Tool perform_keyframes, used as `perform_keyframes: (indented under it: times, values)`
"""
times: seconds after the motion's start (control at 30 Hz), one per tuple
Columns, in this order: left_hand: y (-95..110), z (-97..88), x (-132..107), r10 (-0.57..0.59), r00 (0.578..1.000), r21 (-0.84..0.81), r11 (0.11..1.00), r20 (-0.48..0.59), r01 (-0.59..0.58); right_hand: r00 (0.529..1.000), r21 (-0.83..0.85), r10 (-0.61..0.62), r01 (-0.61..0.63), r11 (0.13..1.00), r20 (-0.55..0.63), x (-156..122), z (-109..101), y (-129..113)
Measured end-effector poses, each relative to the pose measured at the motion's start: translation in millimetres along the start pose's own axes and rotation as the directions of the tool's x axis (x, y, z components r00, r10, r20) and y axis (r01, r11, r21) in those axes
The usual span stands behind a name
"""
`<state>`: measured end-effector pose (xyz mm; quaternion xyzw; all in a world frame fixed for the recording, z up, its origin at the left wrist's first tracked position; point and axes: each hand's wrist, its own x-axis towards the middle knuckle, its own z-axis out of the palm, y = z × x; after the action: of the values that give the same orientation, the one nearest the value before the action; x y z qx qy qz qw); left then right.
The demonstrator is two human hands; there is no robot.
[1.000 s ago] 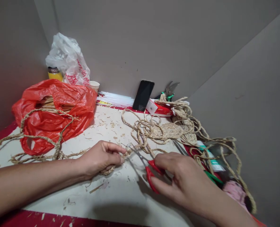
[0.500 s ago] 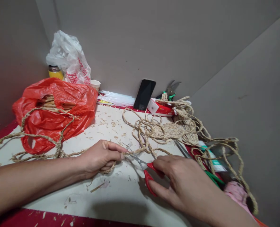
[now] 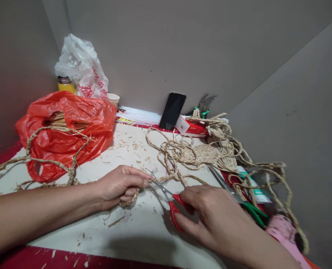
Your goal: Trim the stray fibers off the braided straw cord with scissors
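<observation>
Between its thumb and fingers, my left hand [image 3: 126,184] pinches a braided straw cord [image 3: 131,200]; a loop of the cord hangs below the fist. My right hand [image 3: 211,209] has its thumb and fingers in the red handles of a pair of scissors [image 3: 168,196]. The scissors' blades are slightly apart and their tips point left, at the cord close by my left fingertips. Whether the blades touch the cord I cannot tell. Beyond the blades, more braided cord [image 3: 171,170] runs into a loose tangle beside a flat coiled straw piece [image 3: 199,154].
A red plastic bag [image 3: 67,149] holding straw strips stands left, with a white plastic bag [image 3: 80,67], yellow jar [image 3: 66,86] and paper cup [image 3: 114,99] behind. A phone [image 3: 173,110] leans on the wall near pruning shears [image 3: 206,102]. Green-handled scissors [image 3: 252,213] lie right. Straw scraps litter the white sheet.
The scissors have shifted very slightly left, with the handles still a little apart. Both hands stay nearly in place, and the view has moved slightly.
</observation>
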<state>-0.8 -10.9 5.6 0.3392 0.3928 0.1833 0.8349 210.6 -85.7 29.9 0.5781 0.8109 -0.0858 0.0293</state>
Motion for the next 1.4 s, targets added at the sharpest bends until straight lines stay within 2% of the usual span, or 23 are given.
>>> perform_keyframes:
  times: [0.33, 0.73, 0.9, 1.13, 1.23, 1.4]
  values:
    - [-1.5, -2.5, 4.5, -0.002, 1.0, 0.009, 1.0, -0.011, 0.002, 1.0, 0.096, -0.01, 0.01, 0.995, -0.004, -0.3, 3.0, -2.0]
    - [-2.5, -8.7, 8.8, -0.031, 0.999, 0.025, 0.999, 0.042, 0.03, 0.999, 0.369, 0.03, -0.044, 0.928, 0.046, -2.8, 8.8, -0.4]
    - [-3.0, -10.7, 9.7, -0.014, 0.997, 0.038, 0.999, 0.078, 0.011, 0.998, 0.414, 0.067, -0.053, 0.909, -0.019, -9.3, 20.2, -5.2]
    - [-7.0, -8.9, 11.7, 0.072, 0.997, 0.075, 0.995, -0.006, -0.071, 0.976, 0.533, 0.122, -0.008, 0.846, -0.179, -9.6, 34.8, -6.2]
    - [-8.1, -8.8, 12.0, 0.076, 0.997, 0.058, 0.995, -0.006, -0.076, 0.972, 0.501, 0.109, 0.01, 0.865, -0.208, -11.9, 37.2, -4.4]
    - [-8.6, -8.5, 11.4, 0.089, 0.996, 0.071, 0.994, -0.013, -0.088, 0.971, 0.323, 0.052, 0.028, 0.946, -0.234, -16.9, 36.0, -3.2]
